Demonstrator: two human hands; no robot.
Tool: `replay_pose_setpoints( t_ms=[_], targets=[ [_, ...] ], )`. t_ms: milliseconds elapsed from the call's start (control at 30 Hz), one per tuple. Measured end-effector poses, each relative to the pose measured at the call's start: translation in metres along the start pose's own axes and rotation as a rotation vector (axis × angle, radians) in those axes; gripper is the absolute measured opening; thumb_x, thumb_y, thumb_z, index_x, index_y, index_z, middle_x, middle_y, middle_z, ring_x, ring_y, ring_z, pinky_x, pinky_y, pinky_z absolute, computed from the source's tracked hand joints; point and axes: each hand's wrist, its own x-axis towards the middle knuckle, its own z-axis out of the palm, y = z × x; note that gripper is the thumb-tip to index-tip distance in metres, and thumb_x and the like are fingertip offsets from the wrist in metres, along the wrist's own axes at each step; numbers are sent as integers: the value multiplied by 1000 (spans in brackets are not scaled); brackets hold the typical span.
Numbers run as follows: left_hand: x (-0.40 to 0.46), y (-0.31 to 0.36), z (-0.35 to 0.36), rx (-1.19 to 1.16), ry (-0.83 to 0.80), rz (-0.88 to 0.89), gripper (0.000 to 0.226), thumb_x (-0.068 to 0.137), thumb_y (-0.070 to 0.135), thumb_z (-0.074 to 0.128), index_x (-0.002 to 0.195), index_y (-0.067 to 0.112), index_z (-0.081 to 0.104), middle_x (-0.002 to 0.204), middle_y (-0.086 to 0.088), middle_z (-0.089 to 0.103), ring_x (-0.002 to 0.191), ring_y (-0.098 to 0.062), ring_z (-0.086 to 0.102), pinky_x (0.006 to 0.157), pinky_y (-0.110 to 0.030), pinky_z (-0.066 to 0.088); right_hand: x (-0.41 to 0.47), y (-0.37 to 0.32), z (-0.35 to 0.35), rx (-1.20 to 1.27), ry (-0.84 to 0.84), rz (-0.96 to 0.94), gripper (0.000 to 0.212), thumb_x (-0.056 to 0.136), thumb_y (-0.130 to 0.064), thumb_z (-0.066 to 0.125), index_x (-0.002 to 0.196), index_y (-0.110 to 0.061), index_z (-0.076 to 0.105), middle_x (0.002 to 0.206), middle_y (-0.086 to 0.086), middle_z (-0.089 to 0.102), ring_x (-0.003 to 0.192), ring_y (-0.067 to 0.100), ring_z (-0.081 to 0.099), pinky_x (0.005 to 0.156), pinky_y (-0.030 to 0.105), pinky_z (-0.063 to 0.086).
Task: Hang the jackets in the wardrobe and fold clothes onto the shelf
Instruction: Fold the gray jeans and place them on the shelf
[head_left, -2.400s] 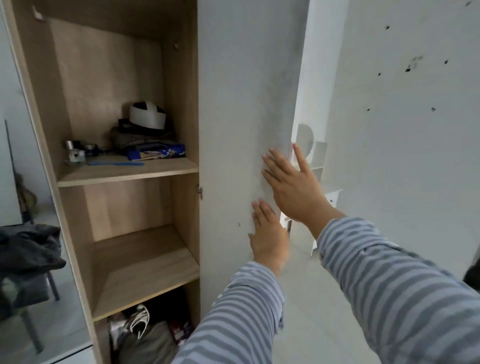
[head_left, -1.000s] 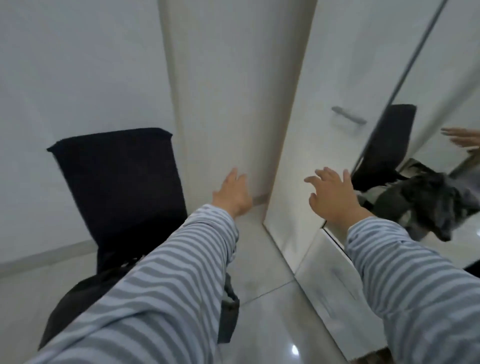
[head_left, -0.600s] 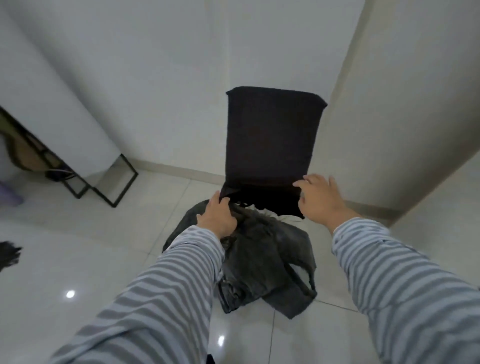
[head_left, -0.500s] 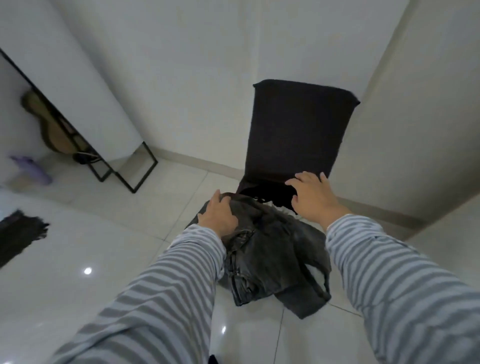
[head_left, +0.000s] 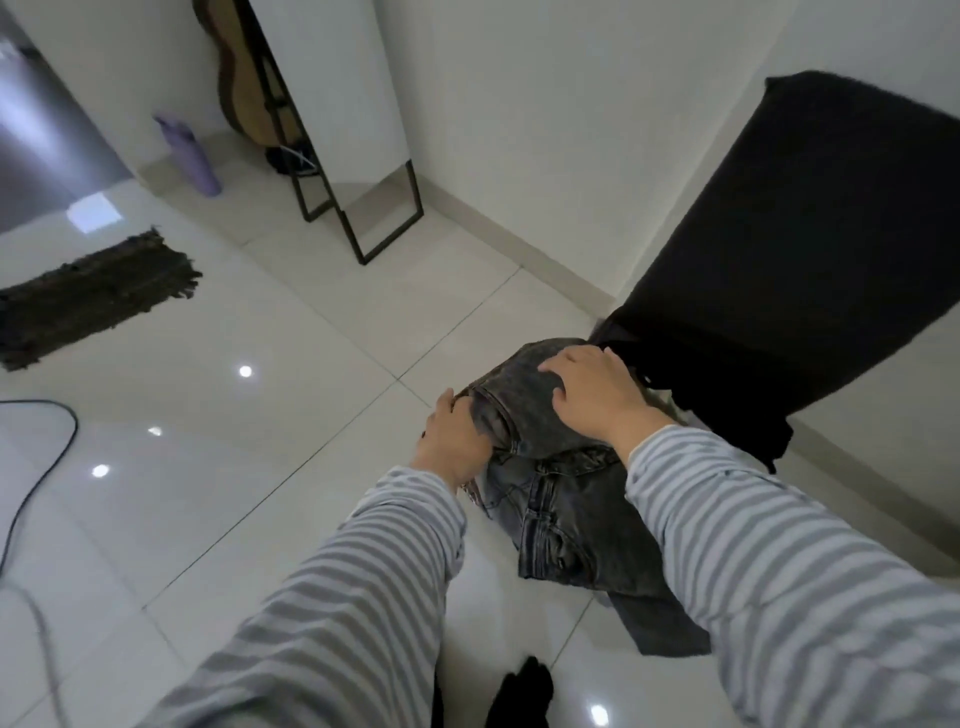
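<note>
A pair of dark grey jeans (head_left: 558, 499) lies heaped on the seat of a chair, one leg hanging down toward the floor. My left hand (head_left: 457, 441) grips the left edge of the jeans near the waistband. My right hand (head_left: 597, 400) rests palm-down on top of the heap, fingers spread and pressing into the cloth. A black cloth (head_left: 795, 244) drapes over the chair's backrest just behind the jeans. The wardrobe and its shelves are out of view.
A black-framed standing mirror (head_left: 358, 171) leans on the wall at the back, with a guitar (head_left: 244, 83) and a purple bottle (head_left: 192, 156) beside it. A dark rug (head_left: 93, 296) lies at left, a black cable (head_left: 36, 467) trails over the glossy tiled floor.
I turned away from the wardrobe to the chair. Both hands came down onto the jeans; the left closed on their edge, the right settled on top. My view swung left.
</note>
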Motion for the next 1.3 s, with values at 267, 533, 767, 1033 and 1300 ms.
replay_pose_setpoints(
  t_ms=[267, 533, 767, 1033, 1300],
  targets=[
    [55, -95, 130, -218, -34, -291, 63, 89, 26, 54, 145, 11, 29, 149, -9, 25, 133, -33, 38, 110, -41, 34, 114, -39, 109, -136, -65, -299, 45, 91, -45, 51, 134, -30, 48, 145, 4, 40, 139, 24, 28, 117, 53, 7],
    [79, -126, 231, -564, -144, -401, 93, 78, 26, 75, 145, 9, 13, 143, -8, 39, 130, -26, 43, 105, -33, 37, 168, -54, 189, -316, -26, -486, 54, 80, -63, 56, 122, -29, 55, 127, 5, 56, 124, 30, 44, 107, 51, 24],
    [71, -93, 252, -562, -382, -409, 69, 73, 3, 75, 133, 7, 41, 116, -6, 61, 104, -23, 61, 75, -25, 54, 165, -38, 173, -77, 75, -468, 35, 90, -46, 54, 114, -21, 54, 112, 3, 64, 108, 29, 55, 100, 42, 30],
    [27, -63, 198, -72, -480, -357, 51, 83, 31, 68, 126, 6, 56, 122, -10, 60, 114, -26, 57, 96, -29, 46, 134, 9, 51, 179, 86, -311, 44, 87, -47, 61, 112, -12, 52, 117, 8, 58, 108, 29, 52, 85, 35, 38],
    [-18, 0, 93, 157, -259, -256, 41, 91, 34, 55, 118, 5, 61, 120, -11, 63, 113, -28, 58, 93, -30, 44, 55, 55, -91, 197, 108, -90, 67, 77, -62, 63, 107, -2, 58, 109, 15, 60, 103, 33, 56, 84, 35, 40]
  ],
)
